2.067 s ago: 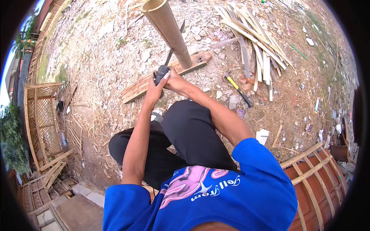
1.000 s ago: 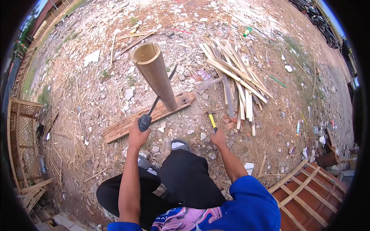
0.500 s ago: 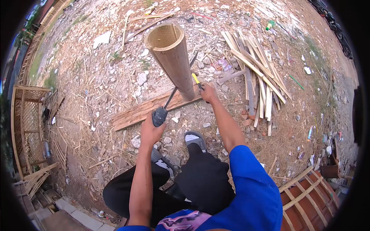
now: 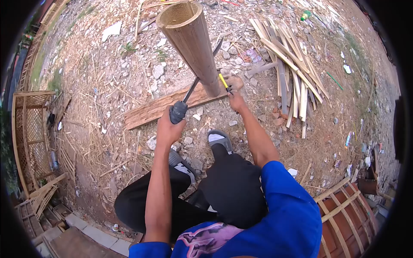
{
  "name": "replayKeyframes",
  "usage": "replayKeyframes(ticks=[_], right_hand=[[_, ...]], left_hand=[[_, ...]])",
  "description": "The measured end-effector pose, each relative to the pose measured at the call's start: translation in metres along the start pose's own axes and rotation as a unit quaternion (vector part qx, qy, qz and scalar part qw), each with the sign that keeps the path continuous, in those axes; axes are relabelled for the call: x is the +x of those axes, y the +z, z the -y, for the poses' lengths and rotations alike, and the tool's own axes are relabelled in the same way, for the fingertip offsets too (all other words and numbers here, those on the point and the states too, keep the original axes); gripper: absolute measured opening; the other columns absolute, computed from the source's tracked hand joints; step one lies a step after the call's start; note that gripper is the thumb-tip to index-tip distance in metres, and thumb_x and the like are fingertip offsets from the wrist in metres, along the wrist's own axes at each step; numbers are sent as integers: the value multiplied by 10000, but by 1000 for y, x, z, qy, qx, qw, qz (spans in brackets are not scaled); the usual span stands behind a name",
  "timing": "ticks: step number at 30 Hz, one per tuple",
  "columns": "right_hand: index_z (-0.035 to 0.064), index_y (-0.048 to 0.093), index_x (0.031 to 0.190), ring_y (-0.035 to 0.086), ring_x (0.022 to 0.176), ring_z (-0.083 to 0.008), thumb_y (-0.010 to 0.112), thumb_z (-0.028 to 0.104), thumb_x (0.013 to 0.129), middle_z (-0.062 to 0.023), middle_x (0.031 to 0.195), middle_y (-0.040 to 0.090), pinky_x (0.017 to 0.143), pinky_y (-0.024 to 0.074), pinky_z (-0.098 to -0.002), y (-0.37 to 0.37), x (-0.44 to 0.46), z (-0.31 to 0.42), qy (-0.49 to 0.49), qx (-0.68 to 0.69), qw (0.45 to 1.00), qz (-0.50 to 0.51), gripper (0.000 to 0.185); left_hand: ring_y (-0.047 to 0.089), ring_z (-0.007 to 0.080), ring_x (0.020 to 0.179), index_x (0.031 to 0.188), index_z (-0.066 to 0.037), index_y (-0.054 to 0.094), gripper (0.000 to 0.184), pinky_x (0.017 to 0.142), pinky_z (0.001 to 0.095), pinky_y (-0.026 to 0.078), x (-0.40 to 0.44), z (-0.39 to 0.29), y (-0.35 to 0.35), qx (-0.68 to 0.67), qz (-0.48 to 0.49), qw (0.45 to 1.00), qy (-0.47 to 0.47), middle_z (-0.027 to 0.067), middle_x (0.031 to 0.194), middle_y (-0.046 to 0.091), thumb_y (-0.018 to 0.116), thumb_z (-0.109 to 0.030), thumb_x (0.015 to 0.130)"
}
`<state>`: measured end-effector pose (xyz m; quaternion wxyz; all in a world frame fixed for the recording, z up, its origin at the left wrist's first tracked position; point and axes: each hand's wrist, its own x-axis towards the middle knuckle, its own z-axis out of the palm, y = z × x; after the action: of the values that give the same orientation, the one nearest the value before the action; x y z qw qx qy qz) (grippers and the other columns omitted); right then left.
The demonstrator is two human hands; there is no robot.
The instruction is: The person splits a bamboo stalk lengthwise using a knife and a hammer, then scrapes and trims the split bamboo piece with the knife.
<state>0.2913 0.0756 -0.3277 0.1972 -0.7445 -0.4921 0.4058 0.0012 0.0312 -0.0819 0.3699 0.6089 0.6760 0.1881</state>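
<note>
A thick hollow bamboo pole [image 4: 189, 47] stands upright, slightly tilted in view, on a weathered wooden plank [image 4: 150, 109]. My left hand [image 4: 168, 129] is wrapped round the dark handle of a machete [image 4: 190, 91]. Its long blade slants up behind the bamboo, and the tip [image 4: 218, 46] shows beyond the pole's right side. To the right of the pole, my right hand [image 4: 236, 102] grips a hammer [image 4: 223, 81] with a yellow and black handle. The dark hammer head is close to the bamboo's right side; whether it touches the pole or blade I cannot tell.
A pile of split bamboo strips [image 4: 297, 69] lies to the right. Rubble and straw cover the ground around the plank. At the left stands a lattice frame [image 4: 34, 137]; a slatted reddish panel [image 4: 344, 215] is at lower right. My sandalled feet are just below the plank.
The view has tipped, so the ground sits higher in it. More of the hammer's handle and its head now show beside the pole. Both hands keep their grips.
</note>
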Motion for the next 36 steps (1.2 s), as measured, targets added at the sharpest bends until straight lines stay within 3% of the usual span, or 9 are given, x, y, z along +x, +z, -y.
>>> replayKeyframes(ticks=[7,10,13,16,20,22,26,30,36], right_hand=[[2,584,1060,608,934,-461,477,363,1016,-267,934,639,824,460,-514,25,-69,-47,9,50,995,-85,379],[-4,568,1061,620,788,-366,524,364,1005,-212,834,620,729,482,-454,21,-71,-63,29,83,995,-36,375],[7,558,1035,573,633,-230,590,319,986,-113,739,589,603,467,-382,1,-89,-40,-101,49,979,-168,317],[34,553,1013,526,548,-140,630,253,970,-33,681,539,513,433,-328,-25,-89,-26,-85,167,960,-210,236],[76,544,1024,464,528,-79,642,184,958,15,656,474,470,396,-270,-81,-154,23,38,335,921,-195,160],[55,537,1025,471,586,-94,648,146,908,0,707,492,549,423,-300,-100,-189,12,70,435,889,-123,186],[84,495,994,452,483,-85,635,150,922,14,654,456,429,394,-270,-123,-252,-26,-24,295,931,-213,170],[101,513,980,406,492,-43,625,143,925,48,663,443,442,340,-216,-181,-340,23,112,439,868,-202,132],[122,459,1020,364,462,-34,568,128,972,63,640,388,413,333,-210,-261,-388,81,2,455,824,-338,119]], left_hand=[[690,420,835,1209,-19,599,577,755,454,526,-8,-1,-8,36,-45,997,53,249,884,701,737,-230,691],[683,437,843,1167,-44,613,530,751,481,528,-18,8,-10,65,-33,996,60,251,861,699,746,-248,697],[673,446,840,1163,-76,608,521,761,507,526,-33,14,-4,119,-28,989,79,245,865,699,757,-262,700],[668,444,869,1217,-113,583,572,765,524,528,-34,19,0,167,-1,983,80,231,902,703,774,-287,706],[666,442,899,1243,-126,574,602,789,520,531,-27,7,-5,187,21,977,96,227,949,704,778,-306,706],[664,442,923,1286,-123,564,646,811,517,531,-26,8,-9,170,17,980,102,235,961,701,773,-310,703],[647,427,1022,1351,-79,527,724,881,484,518,-20,6,-14,157,27,984,82,252,1082,681,756,-321,708],[646,444,1006,1365,-104,516,731,873,512,516,-22,18,-13,134,21,986,94,253,1062,686,748,-309,703],[643,440,1029,1355,-115,519,716,893,508,517,-20,23,-4,140,28,986,85,247,1089,683,741,-311,702]])
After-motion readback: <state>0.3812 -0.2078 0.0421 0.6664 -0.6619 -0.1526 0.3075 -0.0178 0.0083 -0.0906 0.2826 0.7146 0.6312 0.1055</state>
